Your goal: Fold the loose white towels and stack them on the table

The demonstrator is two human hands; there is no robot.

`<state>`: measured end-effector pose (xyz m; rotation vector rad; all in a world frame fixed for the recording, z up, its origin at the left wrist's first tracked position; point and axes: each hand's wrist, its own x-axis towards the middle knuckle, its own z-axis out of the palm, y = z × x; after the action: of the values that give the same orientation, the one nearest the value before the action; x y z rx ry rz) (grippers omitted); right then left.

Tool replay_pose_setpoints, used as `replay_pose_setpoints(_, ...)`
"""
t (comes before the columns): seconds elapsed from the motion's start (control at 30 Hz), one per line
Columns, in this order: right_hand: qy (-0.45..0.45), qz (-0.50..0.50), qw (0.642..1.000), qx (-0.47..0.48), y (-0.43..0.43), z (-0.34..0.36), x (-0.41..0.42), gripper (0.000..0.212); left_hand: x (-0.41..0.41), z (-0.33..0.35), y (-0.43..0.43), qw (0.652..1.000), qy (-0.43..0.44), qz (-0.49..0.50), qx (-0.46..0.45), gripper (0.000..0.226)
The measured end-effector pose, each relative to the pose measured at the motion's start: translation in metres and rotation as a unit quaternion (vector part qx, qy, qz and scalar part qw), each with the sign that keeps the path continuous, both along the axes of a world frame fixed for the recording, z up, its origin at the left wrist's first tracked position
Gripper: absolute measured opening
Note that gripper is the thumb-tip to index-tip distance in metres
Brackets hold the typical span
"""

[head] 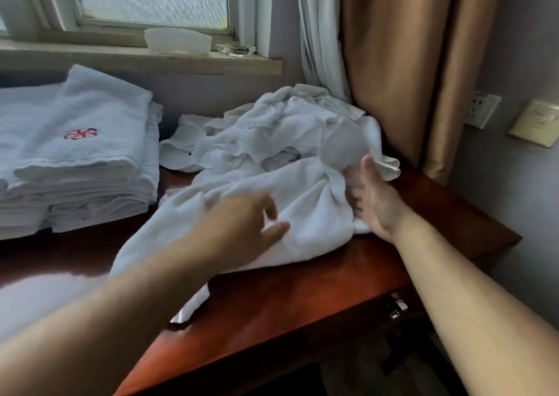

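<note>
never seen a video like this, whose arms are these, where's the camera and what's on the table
No machine here: these are a person's two bare arms, filmed by one wide-angle camera worn on the head, looking forward and down. On the reddish-brown wooden table lies a heap of loose crumpled white towels, with a stack of folded white towels at the left. The right hand grips a bunched part of the nearest loose towel; the left hand, blurred, is open over the same towel.

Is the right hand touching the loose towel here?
Touching. The head view shows the right hand gripping bunched fabric of the loose towel between thumb and fingers.
</note>
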<state>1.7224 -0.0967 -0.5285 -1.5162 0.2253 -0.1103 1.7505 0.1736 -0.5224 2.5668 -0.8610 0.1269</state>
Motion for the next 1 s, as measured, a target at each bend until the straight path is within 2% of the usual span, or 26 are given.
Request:
replay_pose_setpoints(0.07, 0.015, 0.028, 0.994, -0.104, 0.004, -0.008, 0.003, 0.084, -0.008, -0.017, 0.004, 0.990, 0.042, -0.016, 0.131, 0.060)
replay_pose_setpoints(0.13, 0.050, -0.020, 0.968, -0.245, 0.009, -0.011, 0.012, 0.079, -0.013, -0.026, 0.004, 0.987, -0.008, -0.006, 0.162, 0.061)
replay_pose_setpoints(0.17, 0.079, -0.055, 0.952, -0.292, 0.011, -0.010, 0.016, 0.078, -0.015, -0.028, 0.003, 0.990, -0.035, -0.007, 0.139, 0.051)
replay_pose_setpoints(0.23, 0.127, -0.086, 0.943, -0.295, 0.016, -0.008, 0.022, 0.077, -0.015, -0.028, 0.004, 0.995, -0.066, -0.021, 0.078, 0.029)
replay_pose_setpoints(0.27, 0.149, -0.091, 0.936, -0.305, 0.020, -0.007, 0.025, 0.071, -0.014, -0.028, 0.004, 0.996, -0.070, -0.028, 0.055, 0.025)
replay_pose_setpoints(0.37, 0.185, -0.124, 0.881, -0.417, 0.025, -0.005, 0.033, 0.044, -0.013, -0.027, 0.007, 0.997, -0.071, -0.019, -0.032, 0.020)
replay_pose_setpoints(0.4, 0.164, -0.150, 0.891, -0.396, 0.026, -0.004, 0.037, 0.038, -0.012, -0.024, 0.010, 0.994, -0.086, -0.004, -0.066, 0.019)
replay_pose_setpoints(0.43, 0.124, -0.185, 0.919, -0.324, 0.027, 0.000, 0.039, 0.035, -0.010, -0.019, 0.011, 0.990, -0.106, 0.010, -0.097, 0.017)
replay_pose_setpoints(0.47, 0.063, -0.228, 0.950, -0.204, 0.028, 0.007, 0.038, 0.030, -0.007, -0.013, 0.012, 0.984, -0.126, 0.024, -0.123, 0.016)
replay_pose_setpoints(0.5, -0.007, -0.268, 0.962, -0.056, 0.028, 0.015, 0.036, 0.023, -0.004, -0.006, 0.014, 0.978, -0.141, 0.037, -0.149, 0.014)
replay_pose_setpoints(0.57, -0.125, -0.296, 0.926, 0.196, 0.024, 0.033, 0.028, 0.013, 0.004, 0.012, 0.015, 0.966, -0.137, 0.073, -0.205, 0.016)
replay_pose_setpoints(0.6, -0.155, -0.293, 0.906, 0.262, 0.022, 0.040, 0.022, 0.012, 0.008, 0.022, 0.015, 0.964, -0.107, 0.087, -0.227, 0.020)
replay_pose_setpoints(0.7, -0.174, -0.290, 0.898, 0.281, 0.022, 0.055, 0.001, 0.015, 0.015, 0.043, 0.004, 0.953, -0.005, 0.087, -0.291, 0.031)
replay_pose_setpoints(0.8, -0.171, -0.301, 0.889, 0.299, 0.019, 0.064, -0.014, 0.015, 0.007, 0.058, -0.006, 0.951, 0.015, 0.054, -0.305, 0.036)
replay_pose_setpoints(0.87, -0.074, -0.303, 0.904, 0.292, 0.016, 0.063, -0.022, 0.013, -0.002, 0.062, -0.006, 0.973, -0.020, 0.010, -0.230, 0.036)
replay_pose_setpoints(0.93, 0.060, -0.238, 0.937, 0.249, 0.019, 0.049, -0.028, 0.015, -0.014, 0.062, -0.003, 0.989, -0.064, -0.014, -0.131, 0.048)
replay_pose_setpoints(1.0, 0.127, -0.166, 0.956, 0.208, 0.027, 0.030, -0.031, 0.021, -0.024, 0.059, -0.003, 0.992, -0.082, -0.029, -0.093, 0.042)
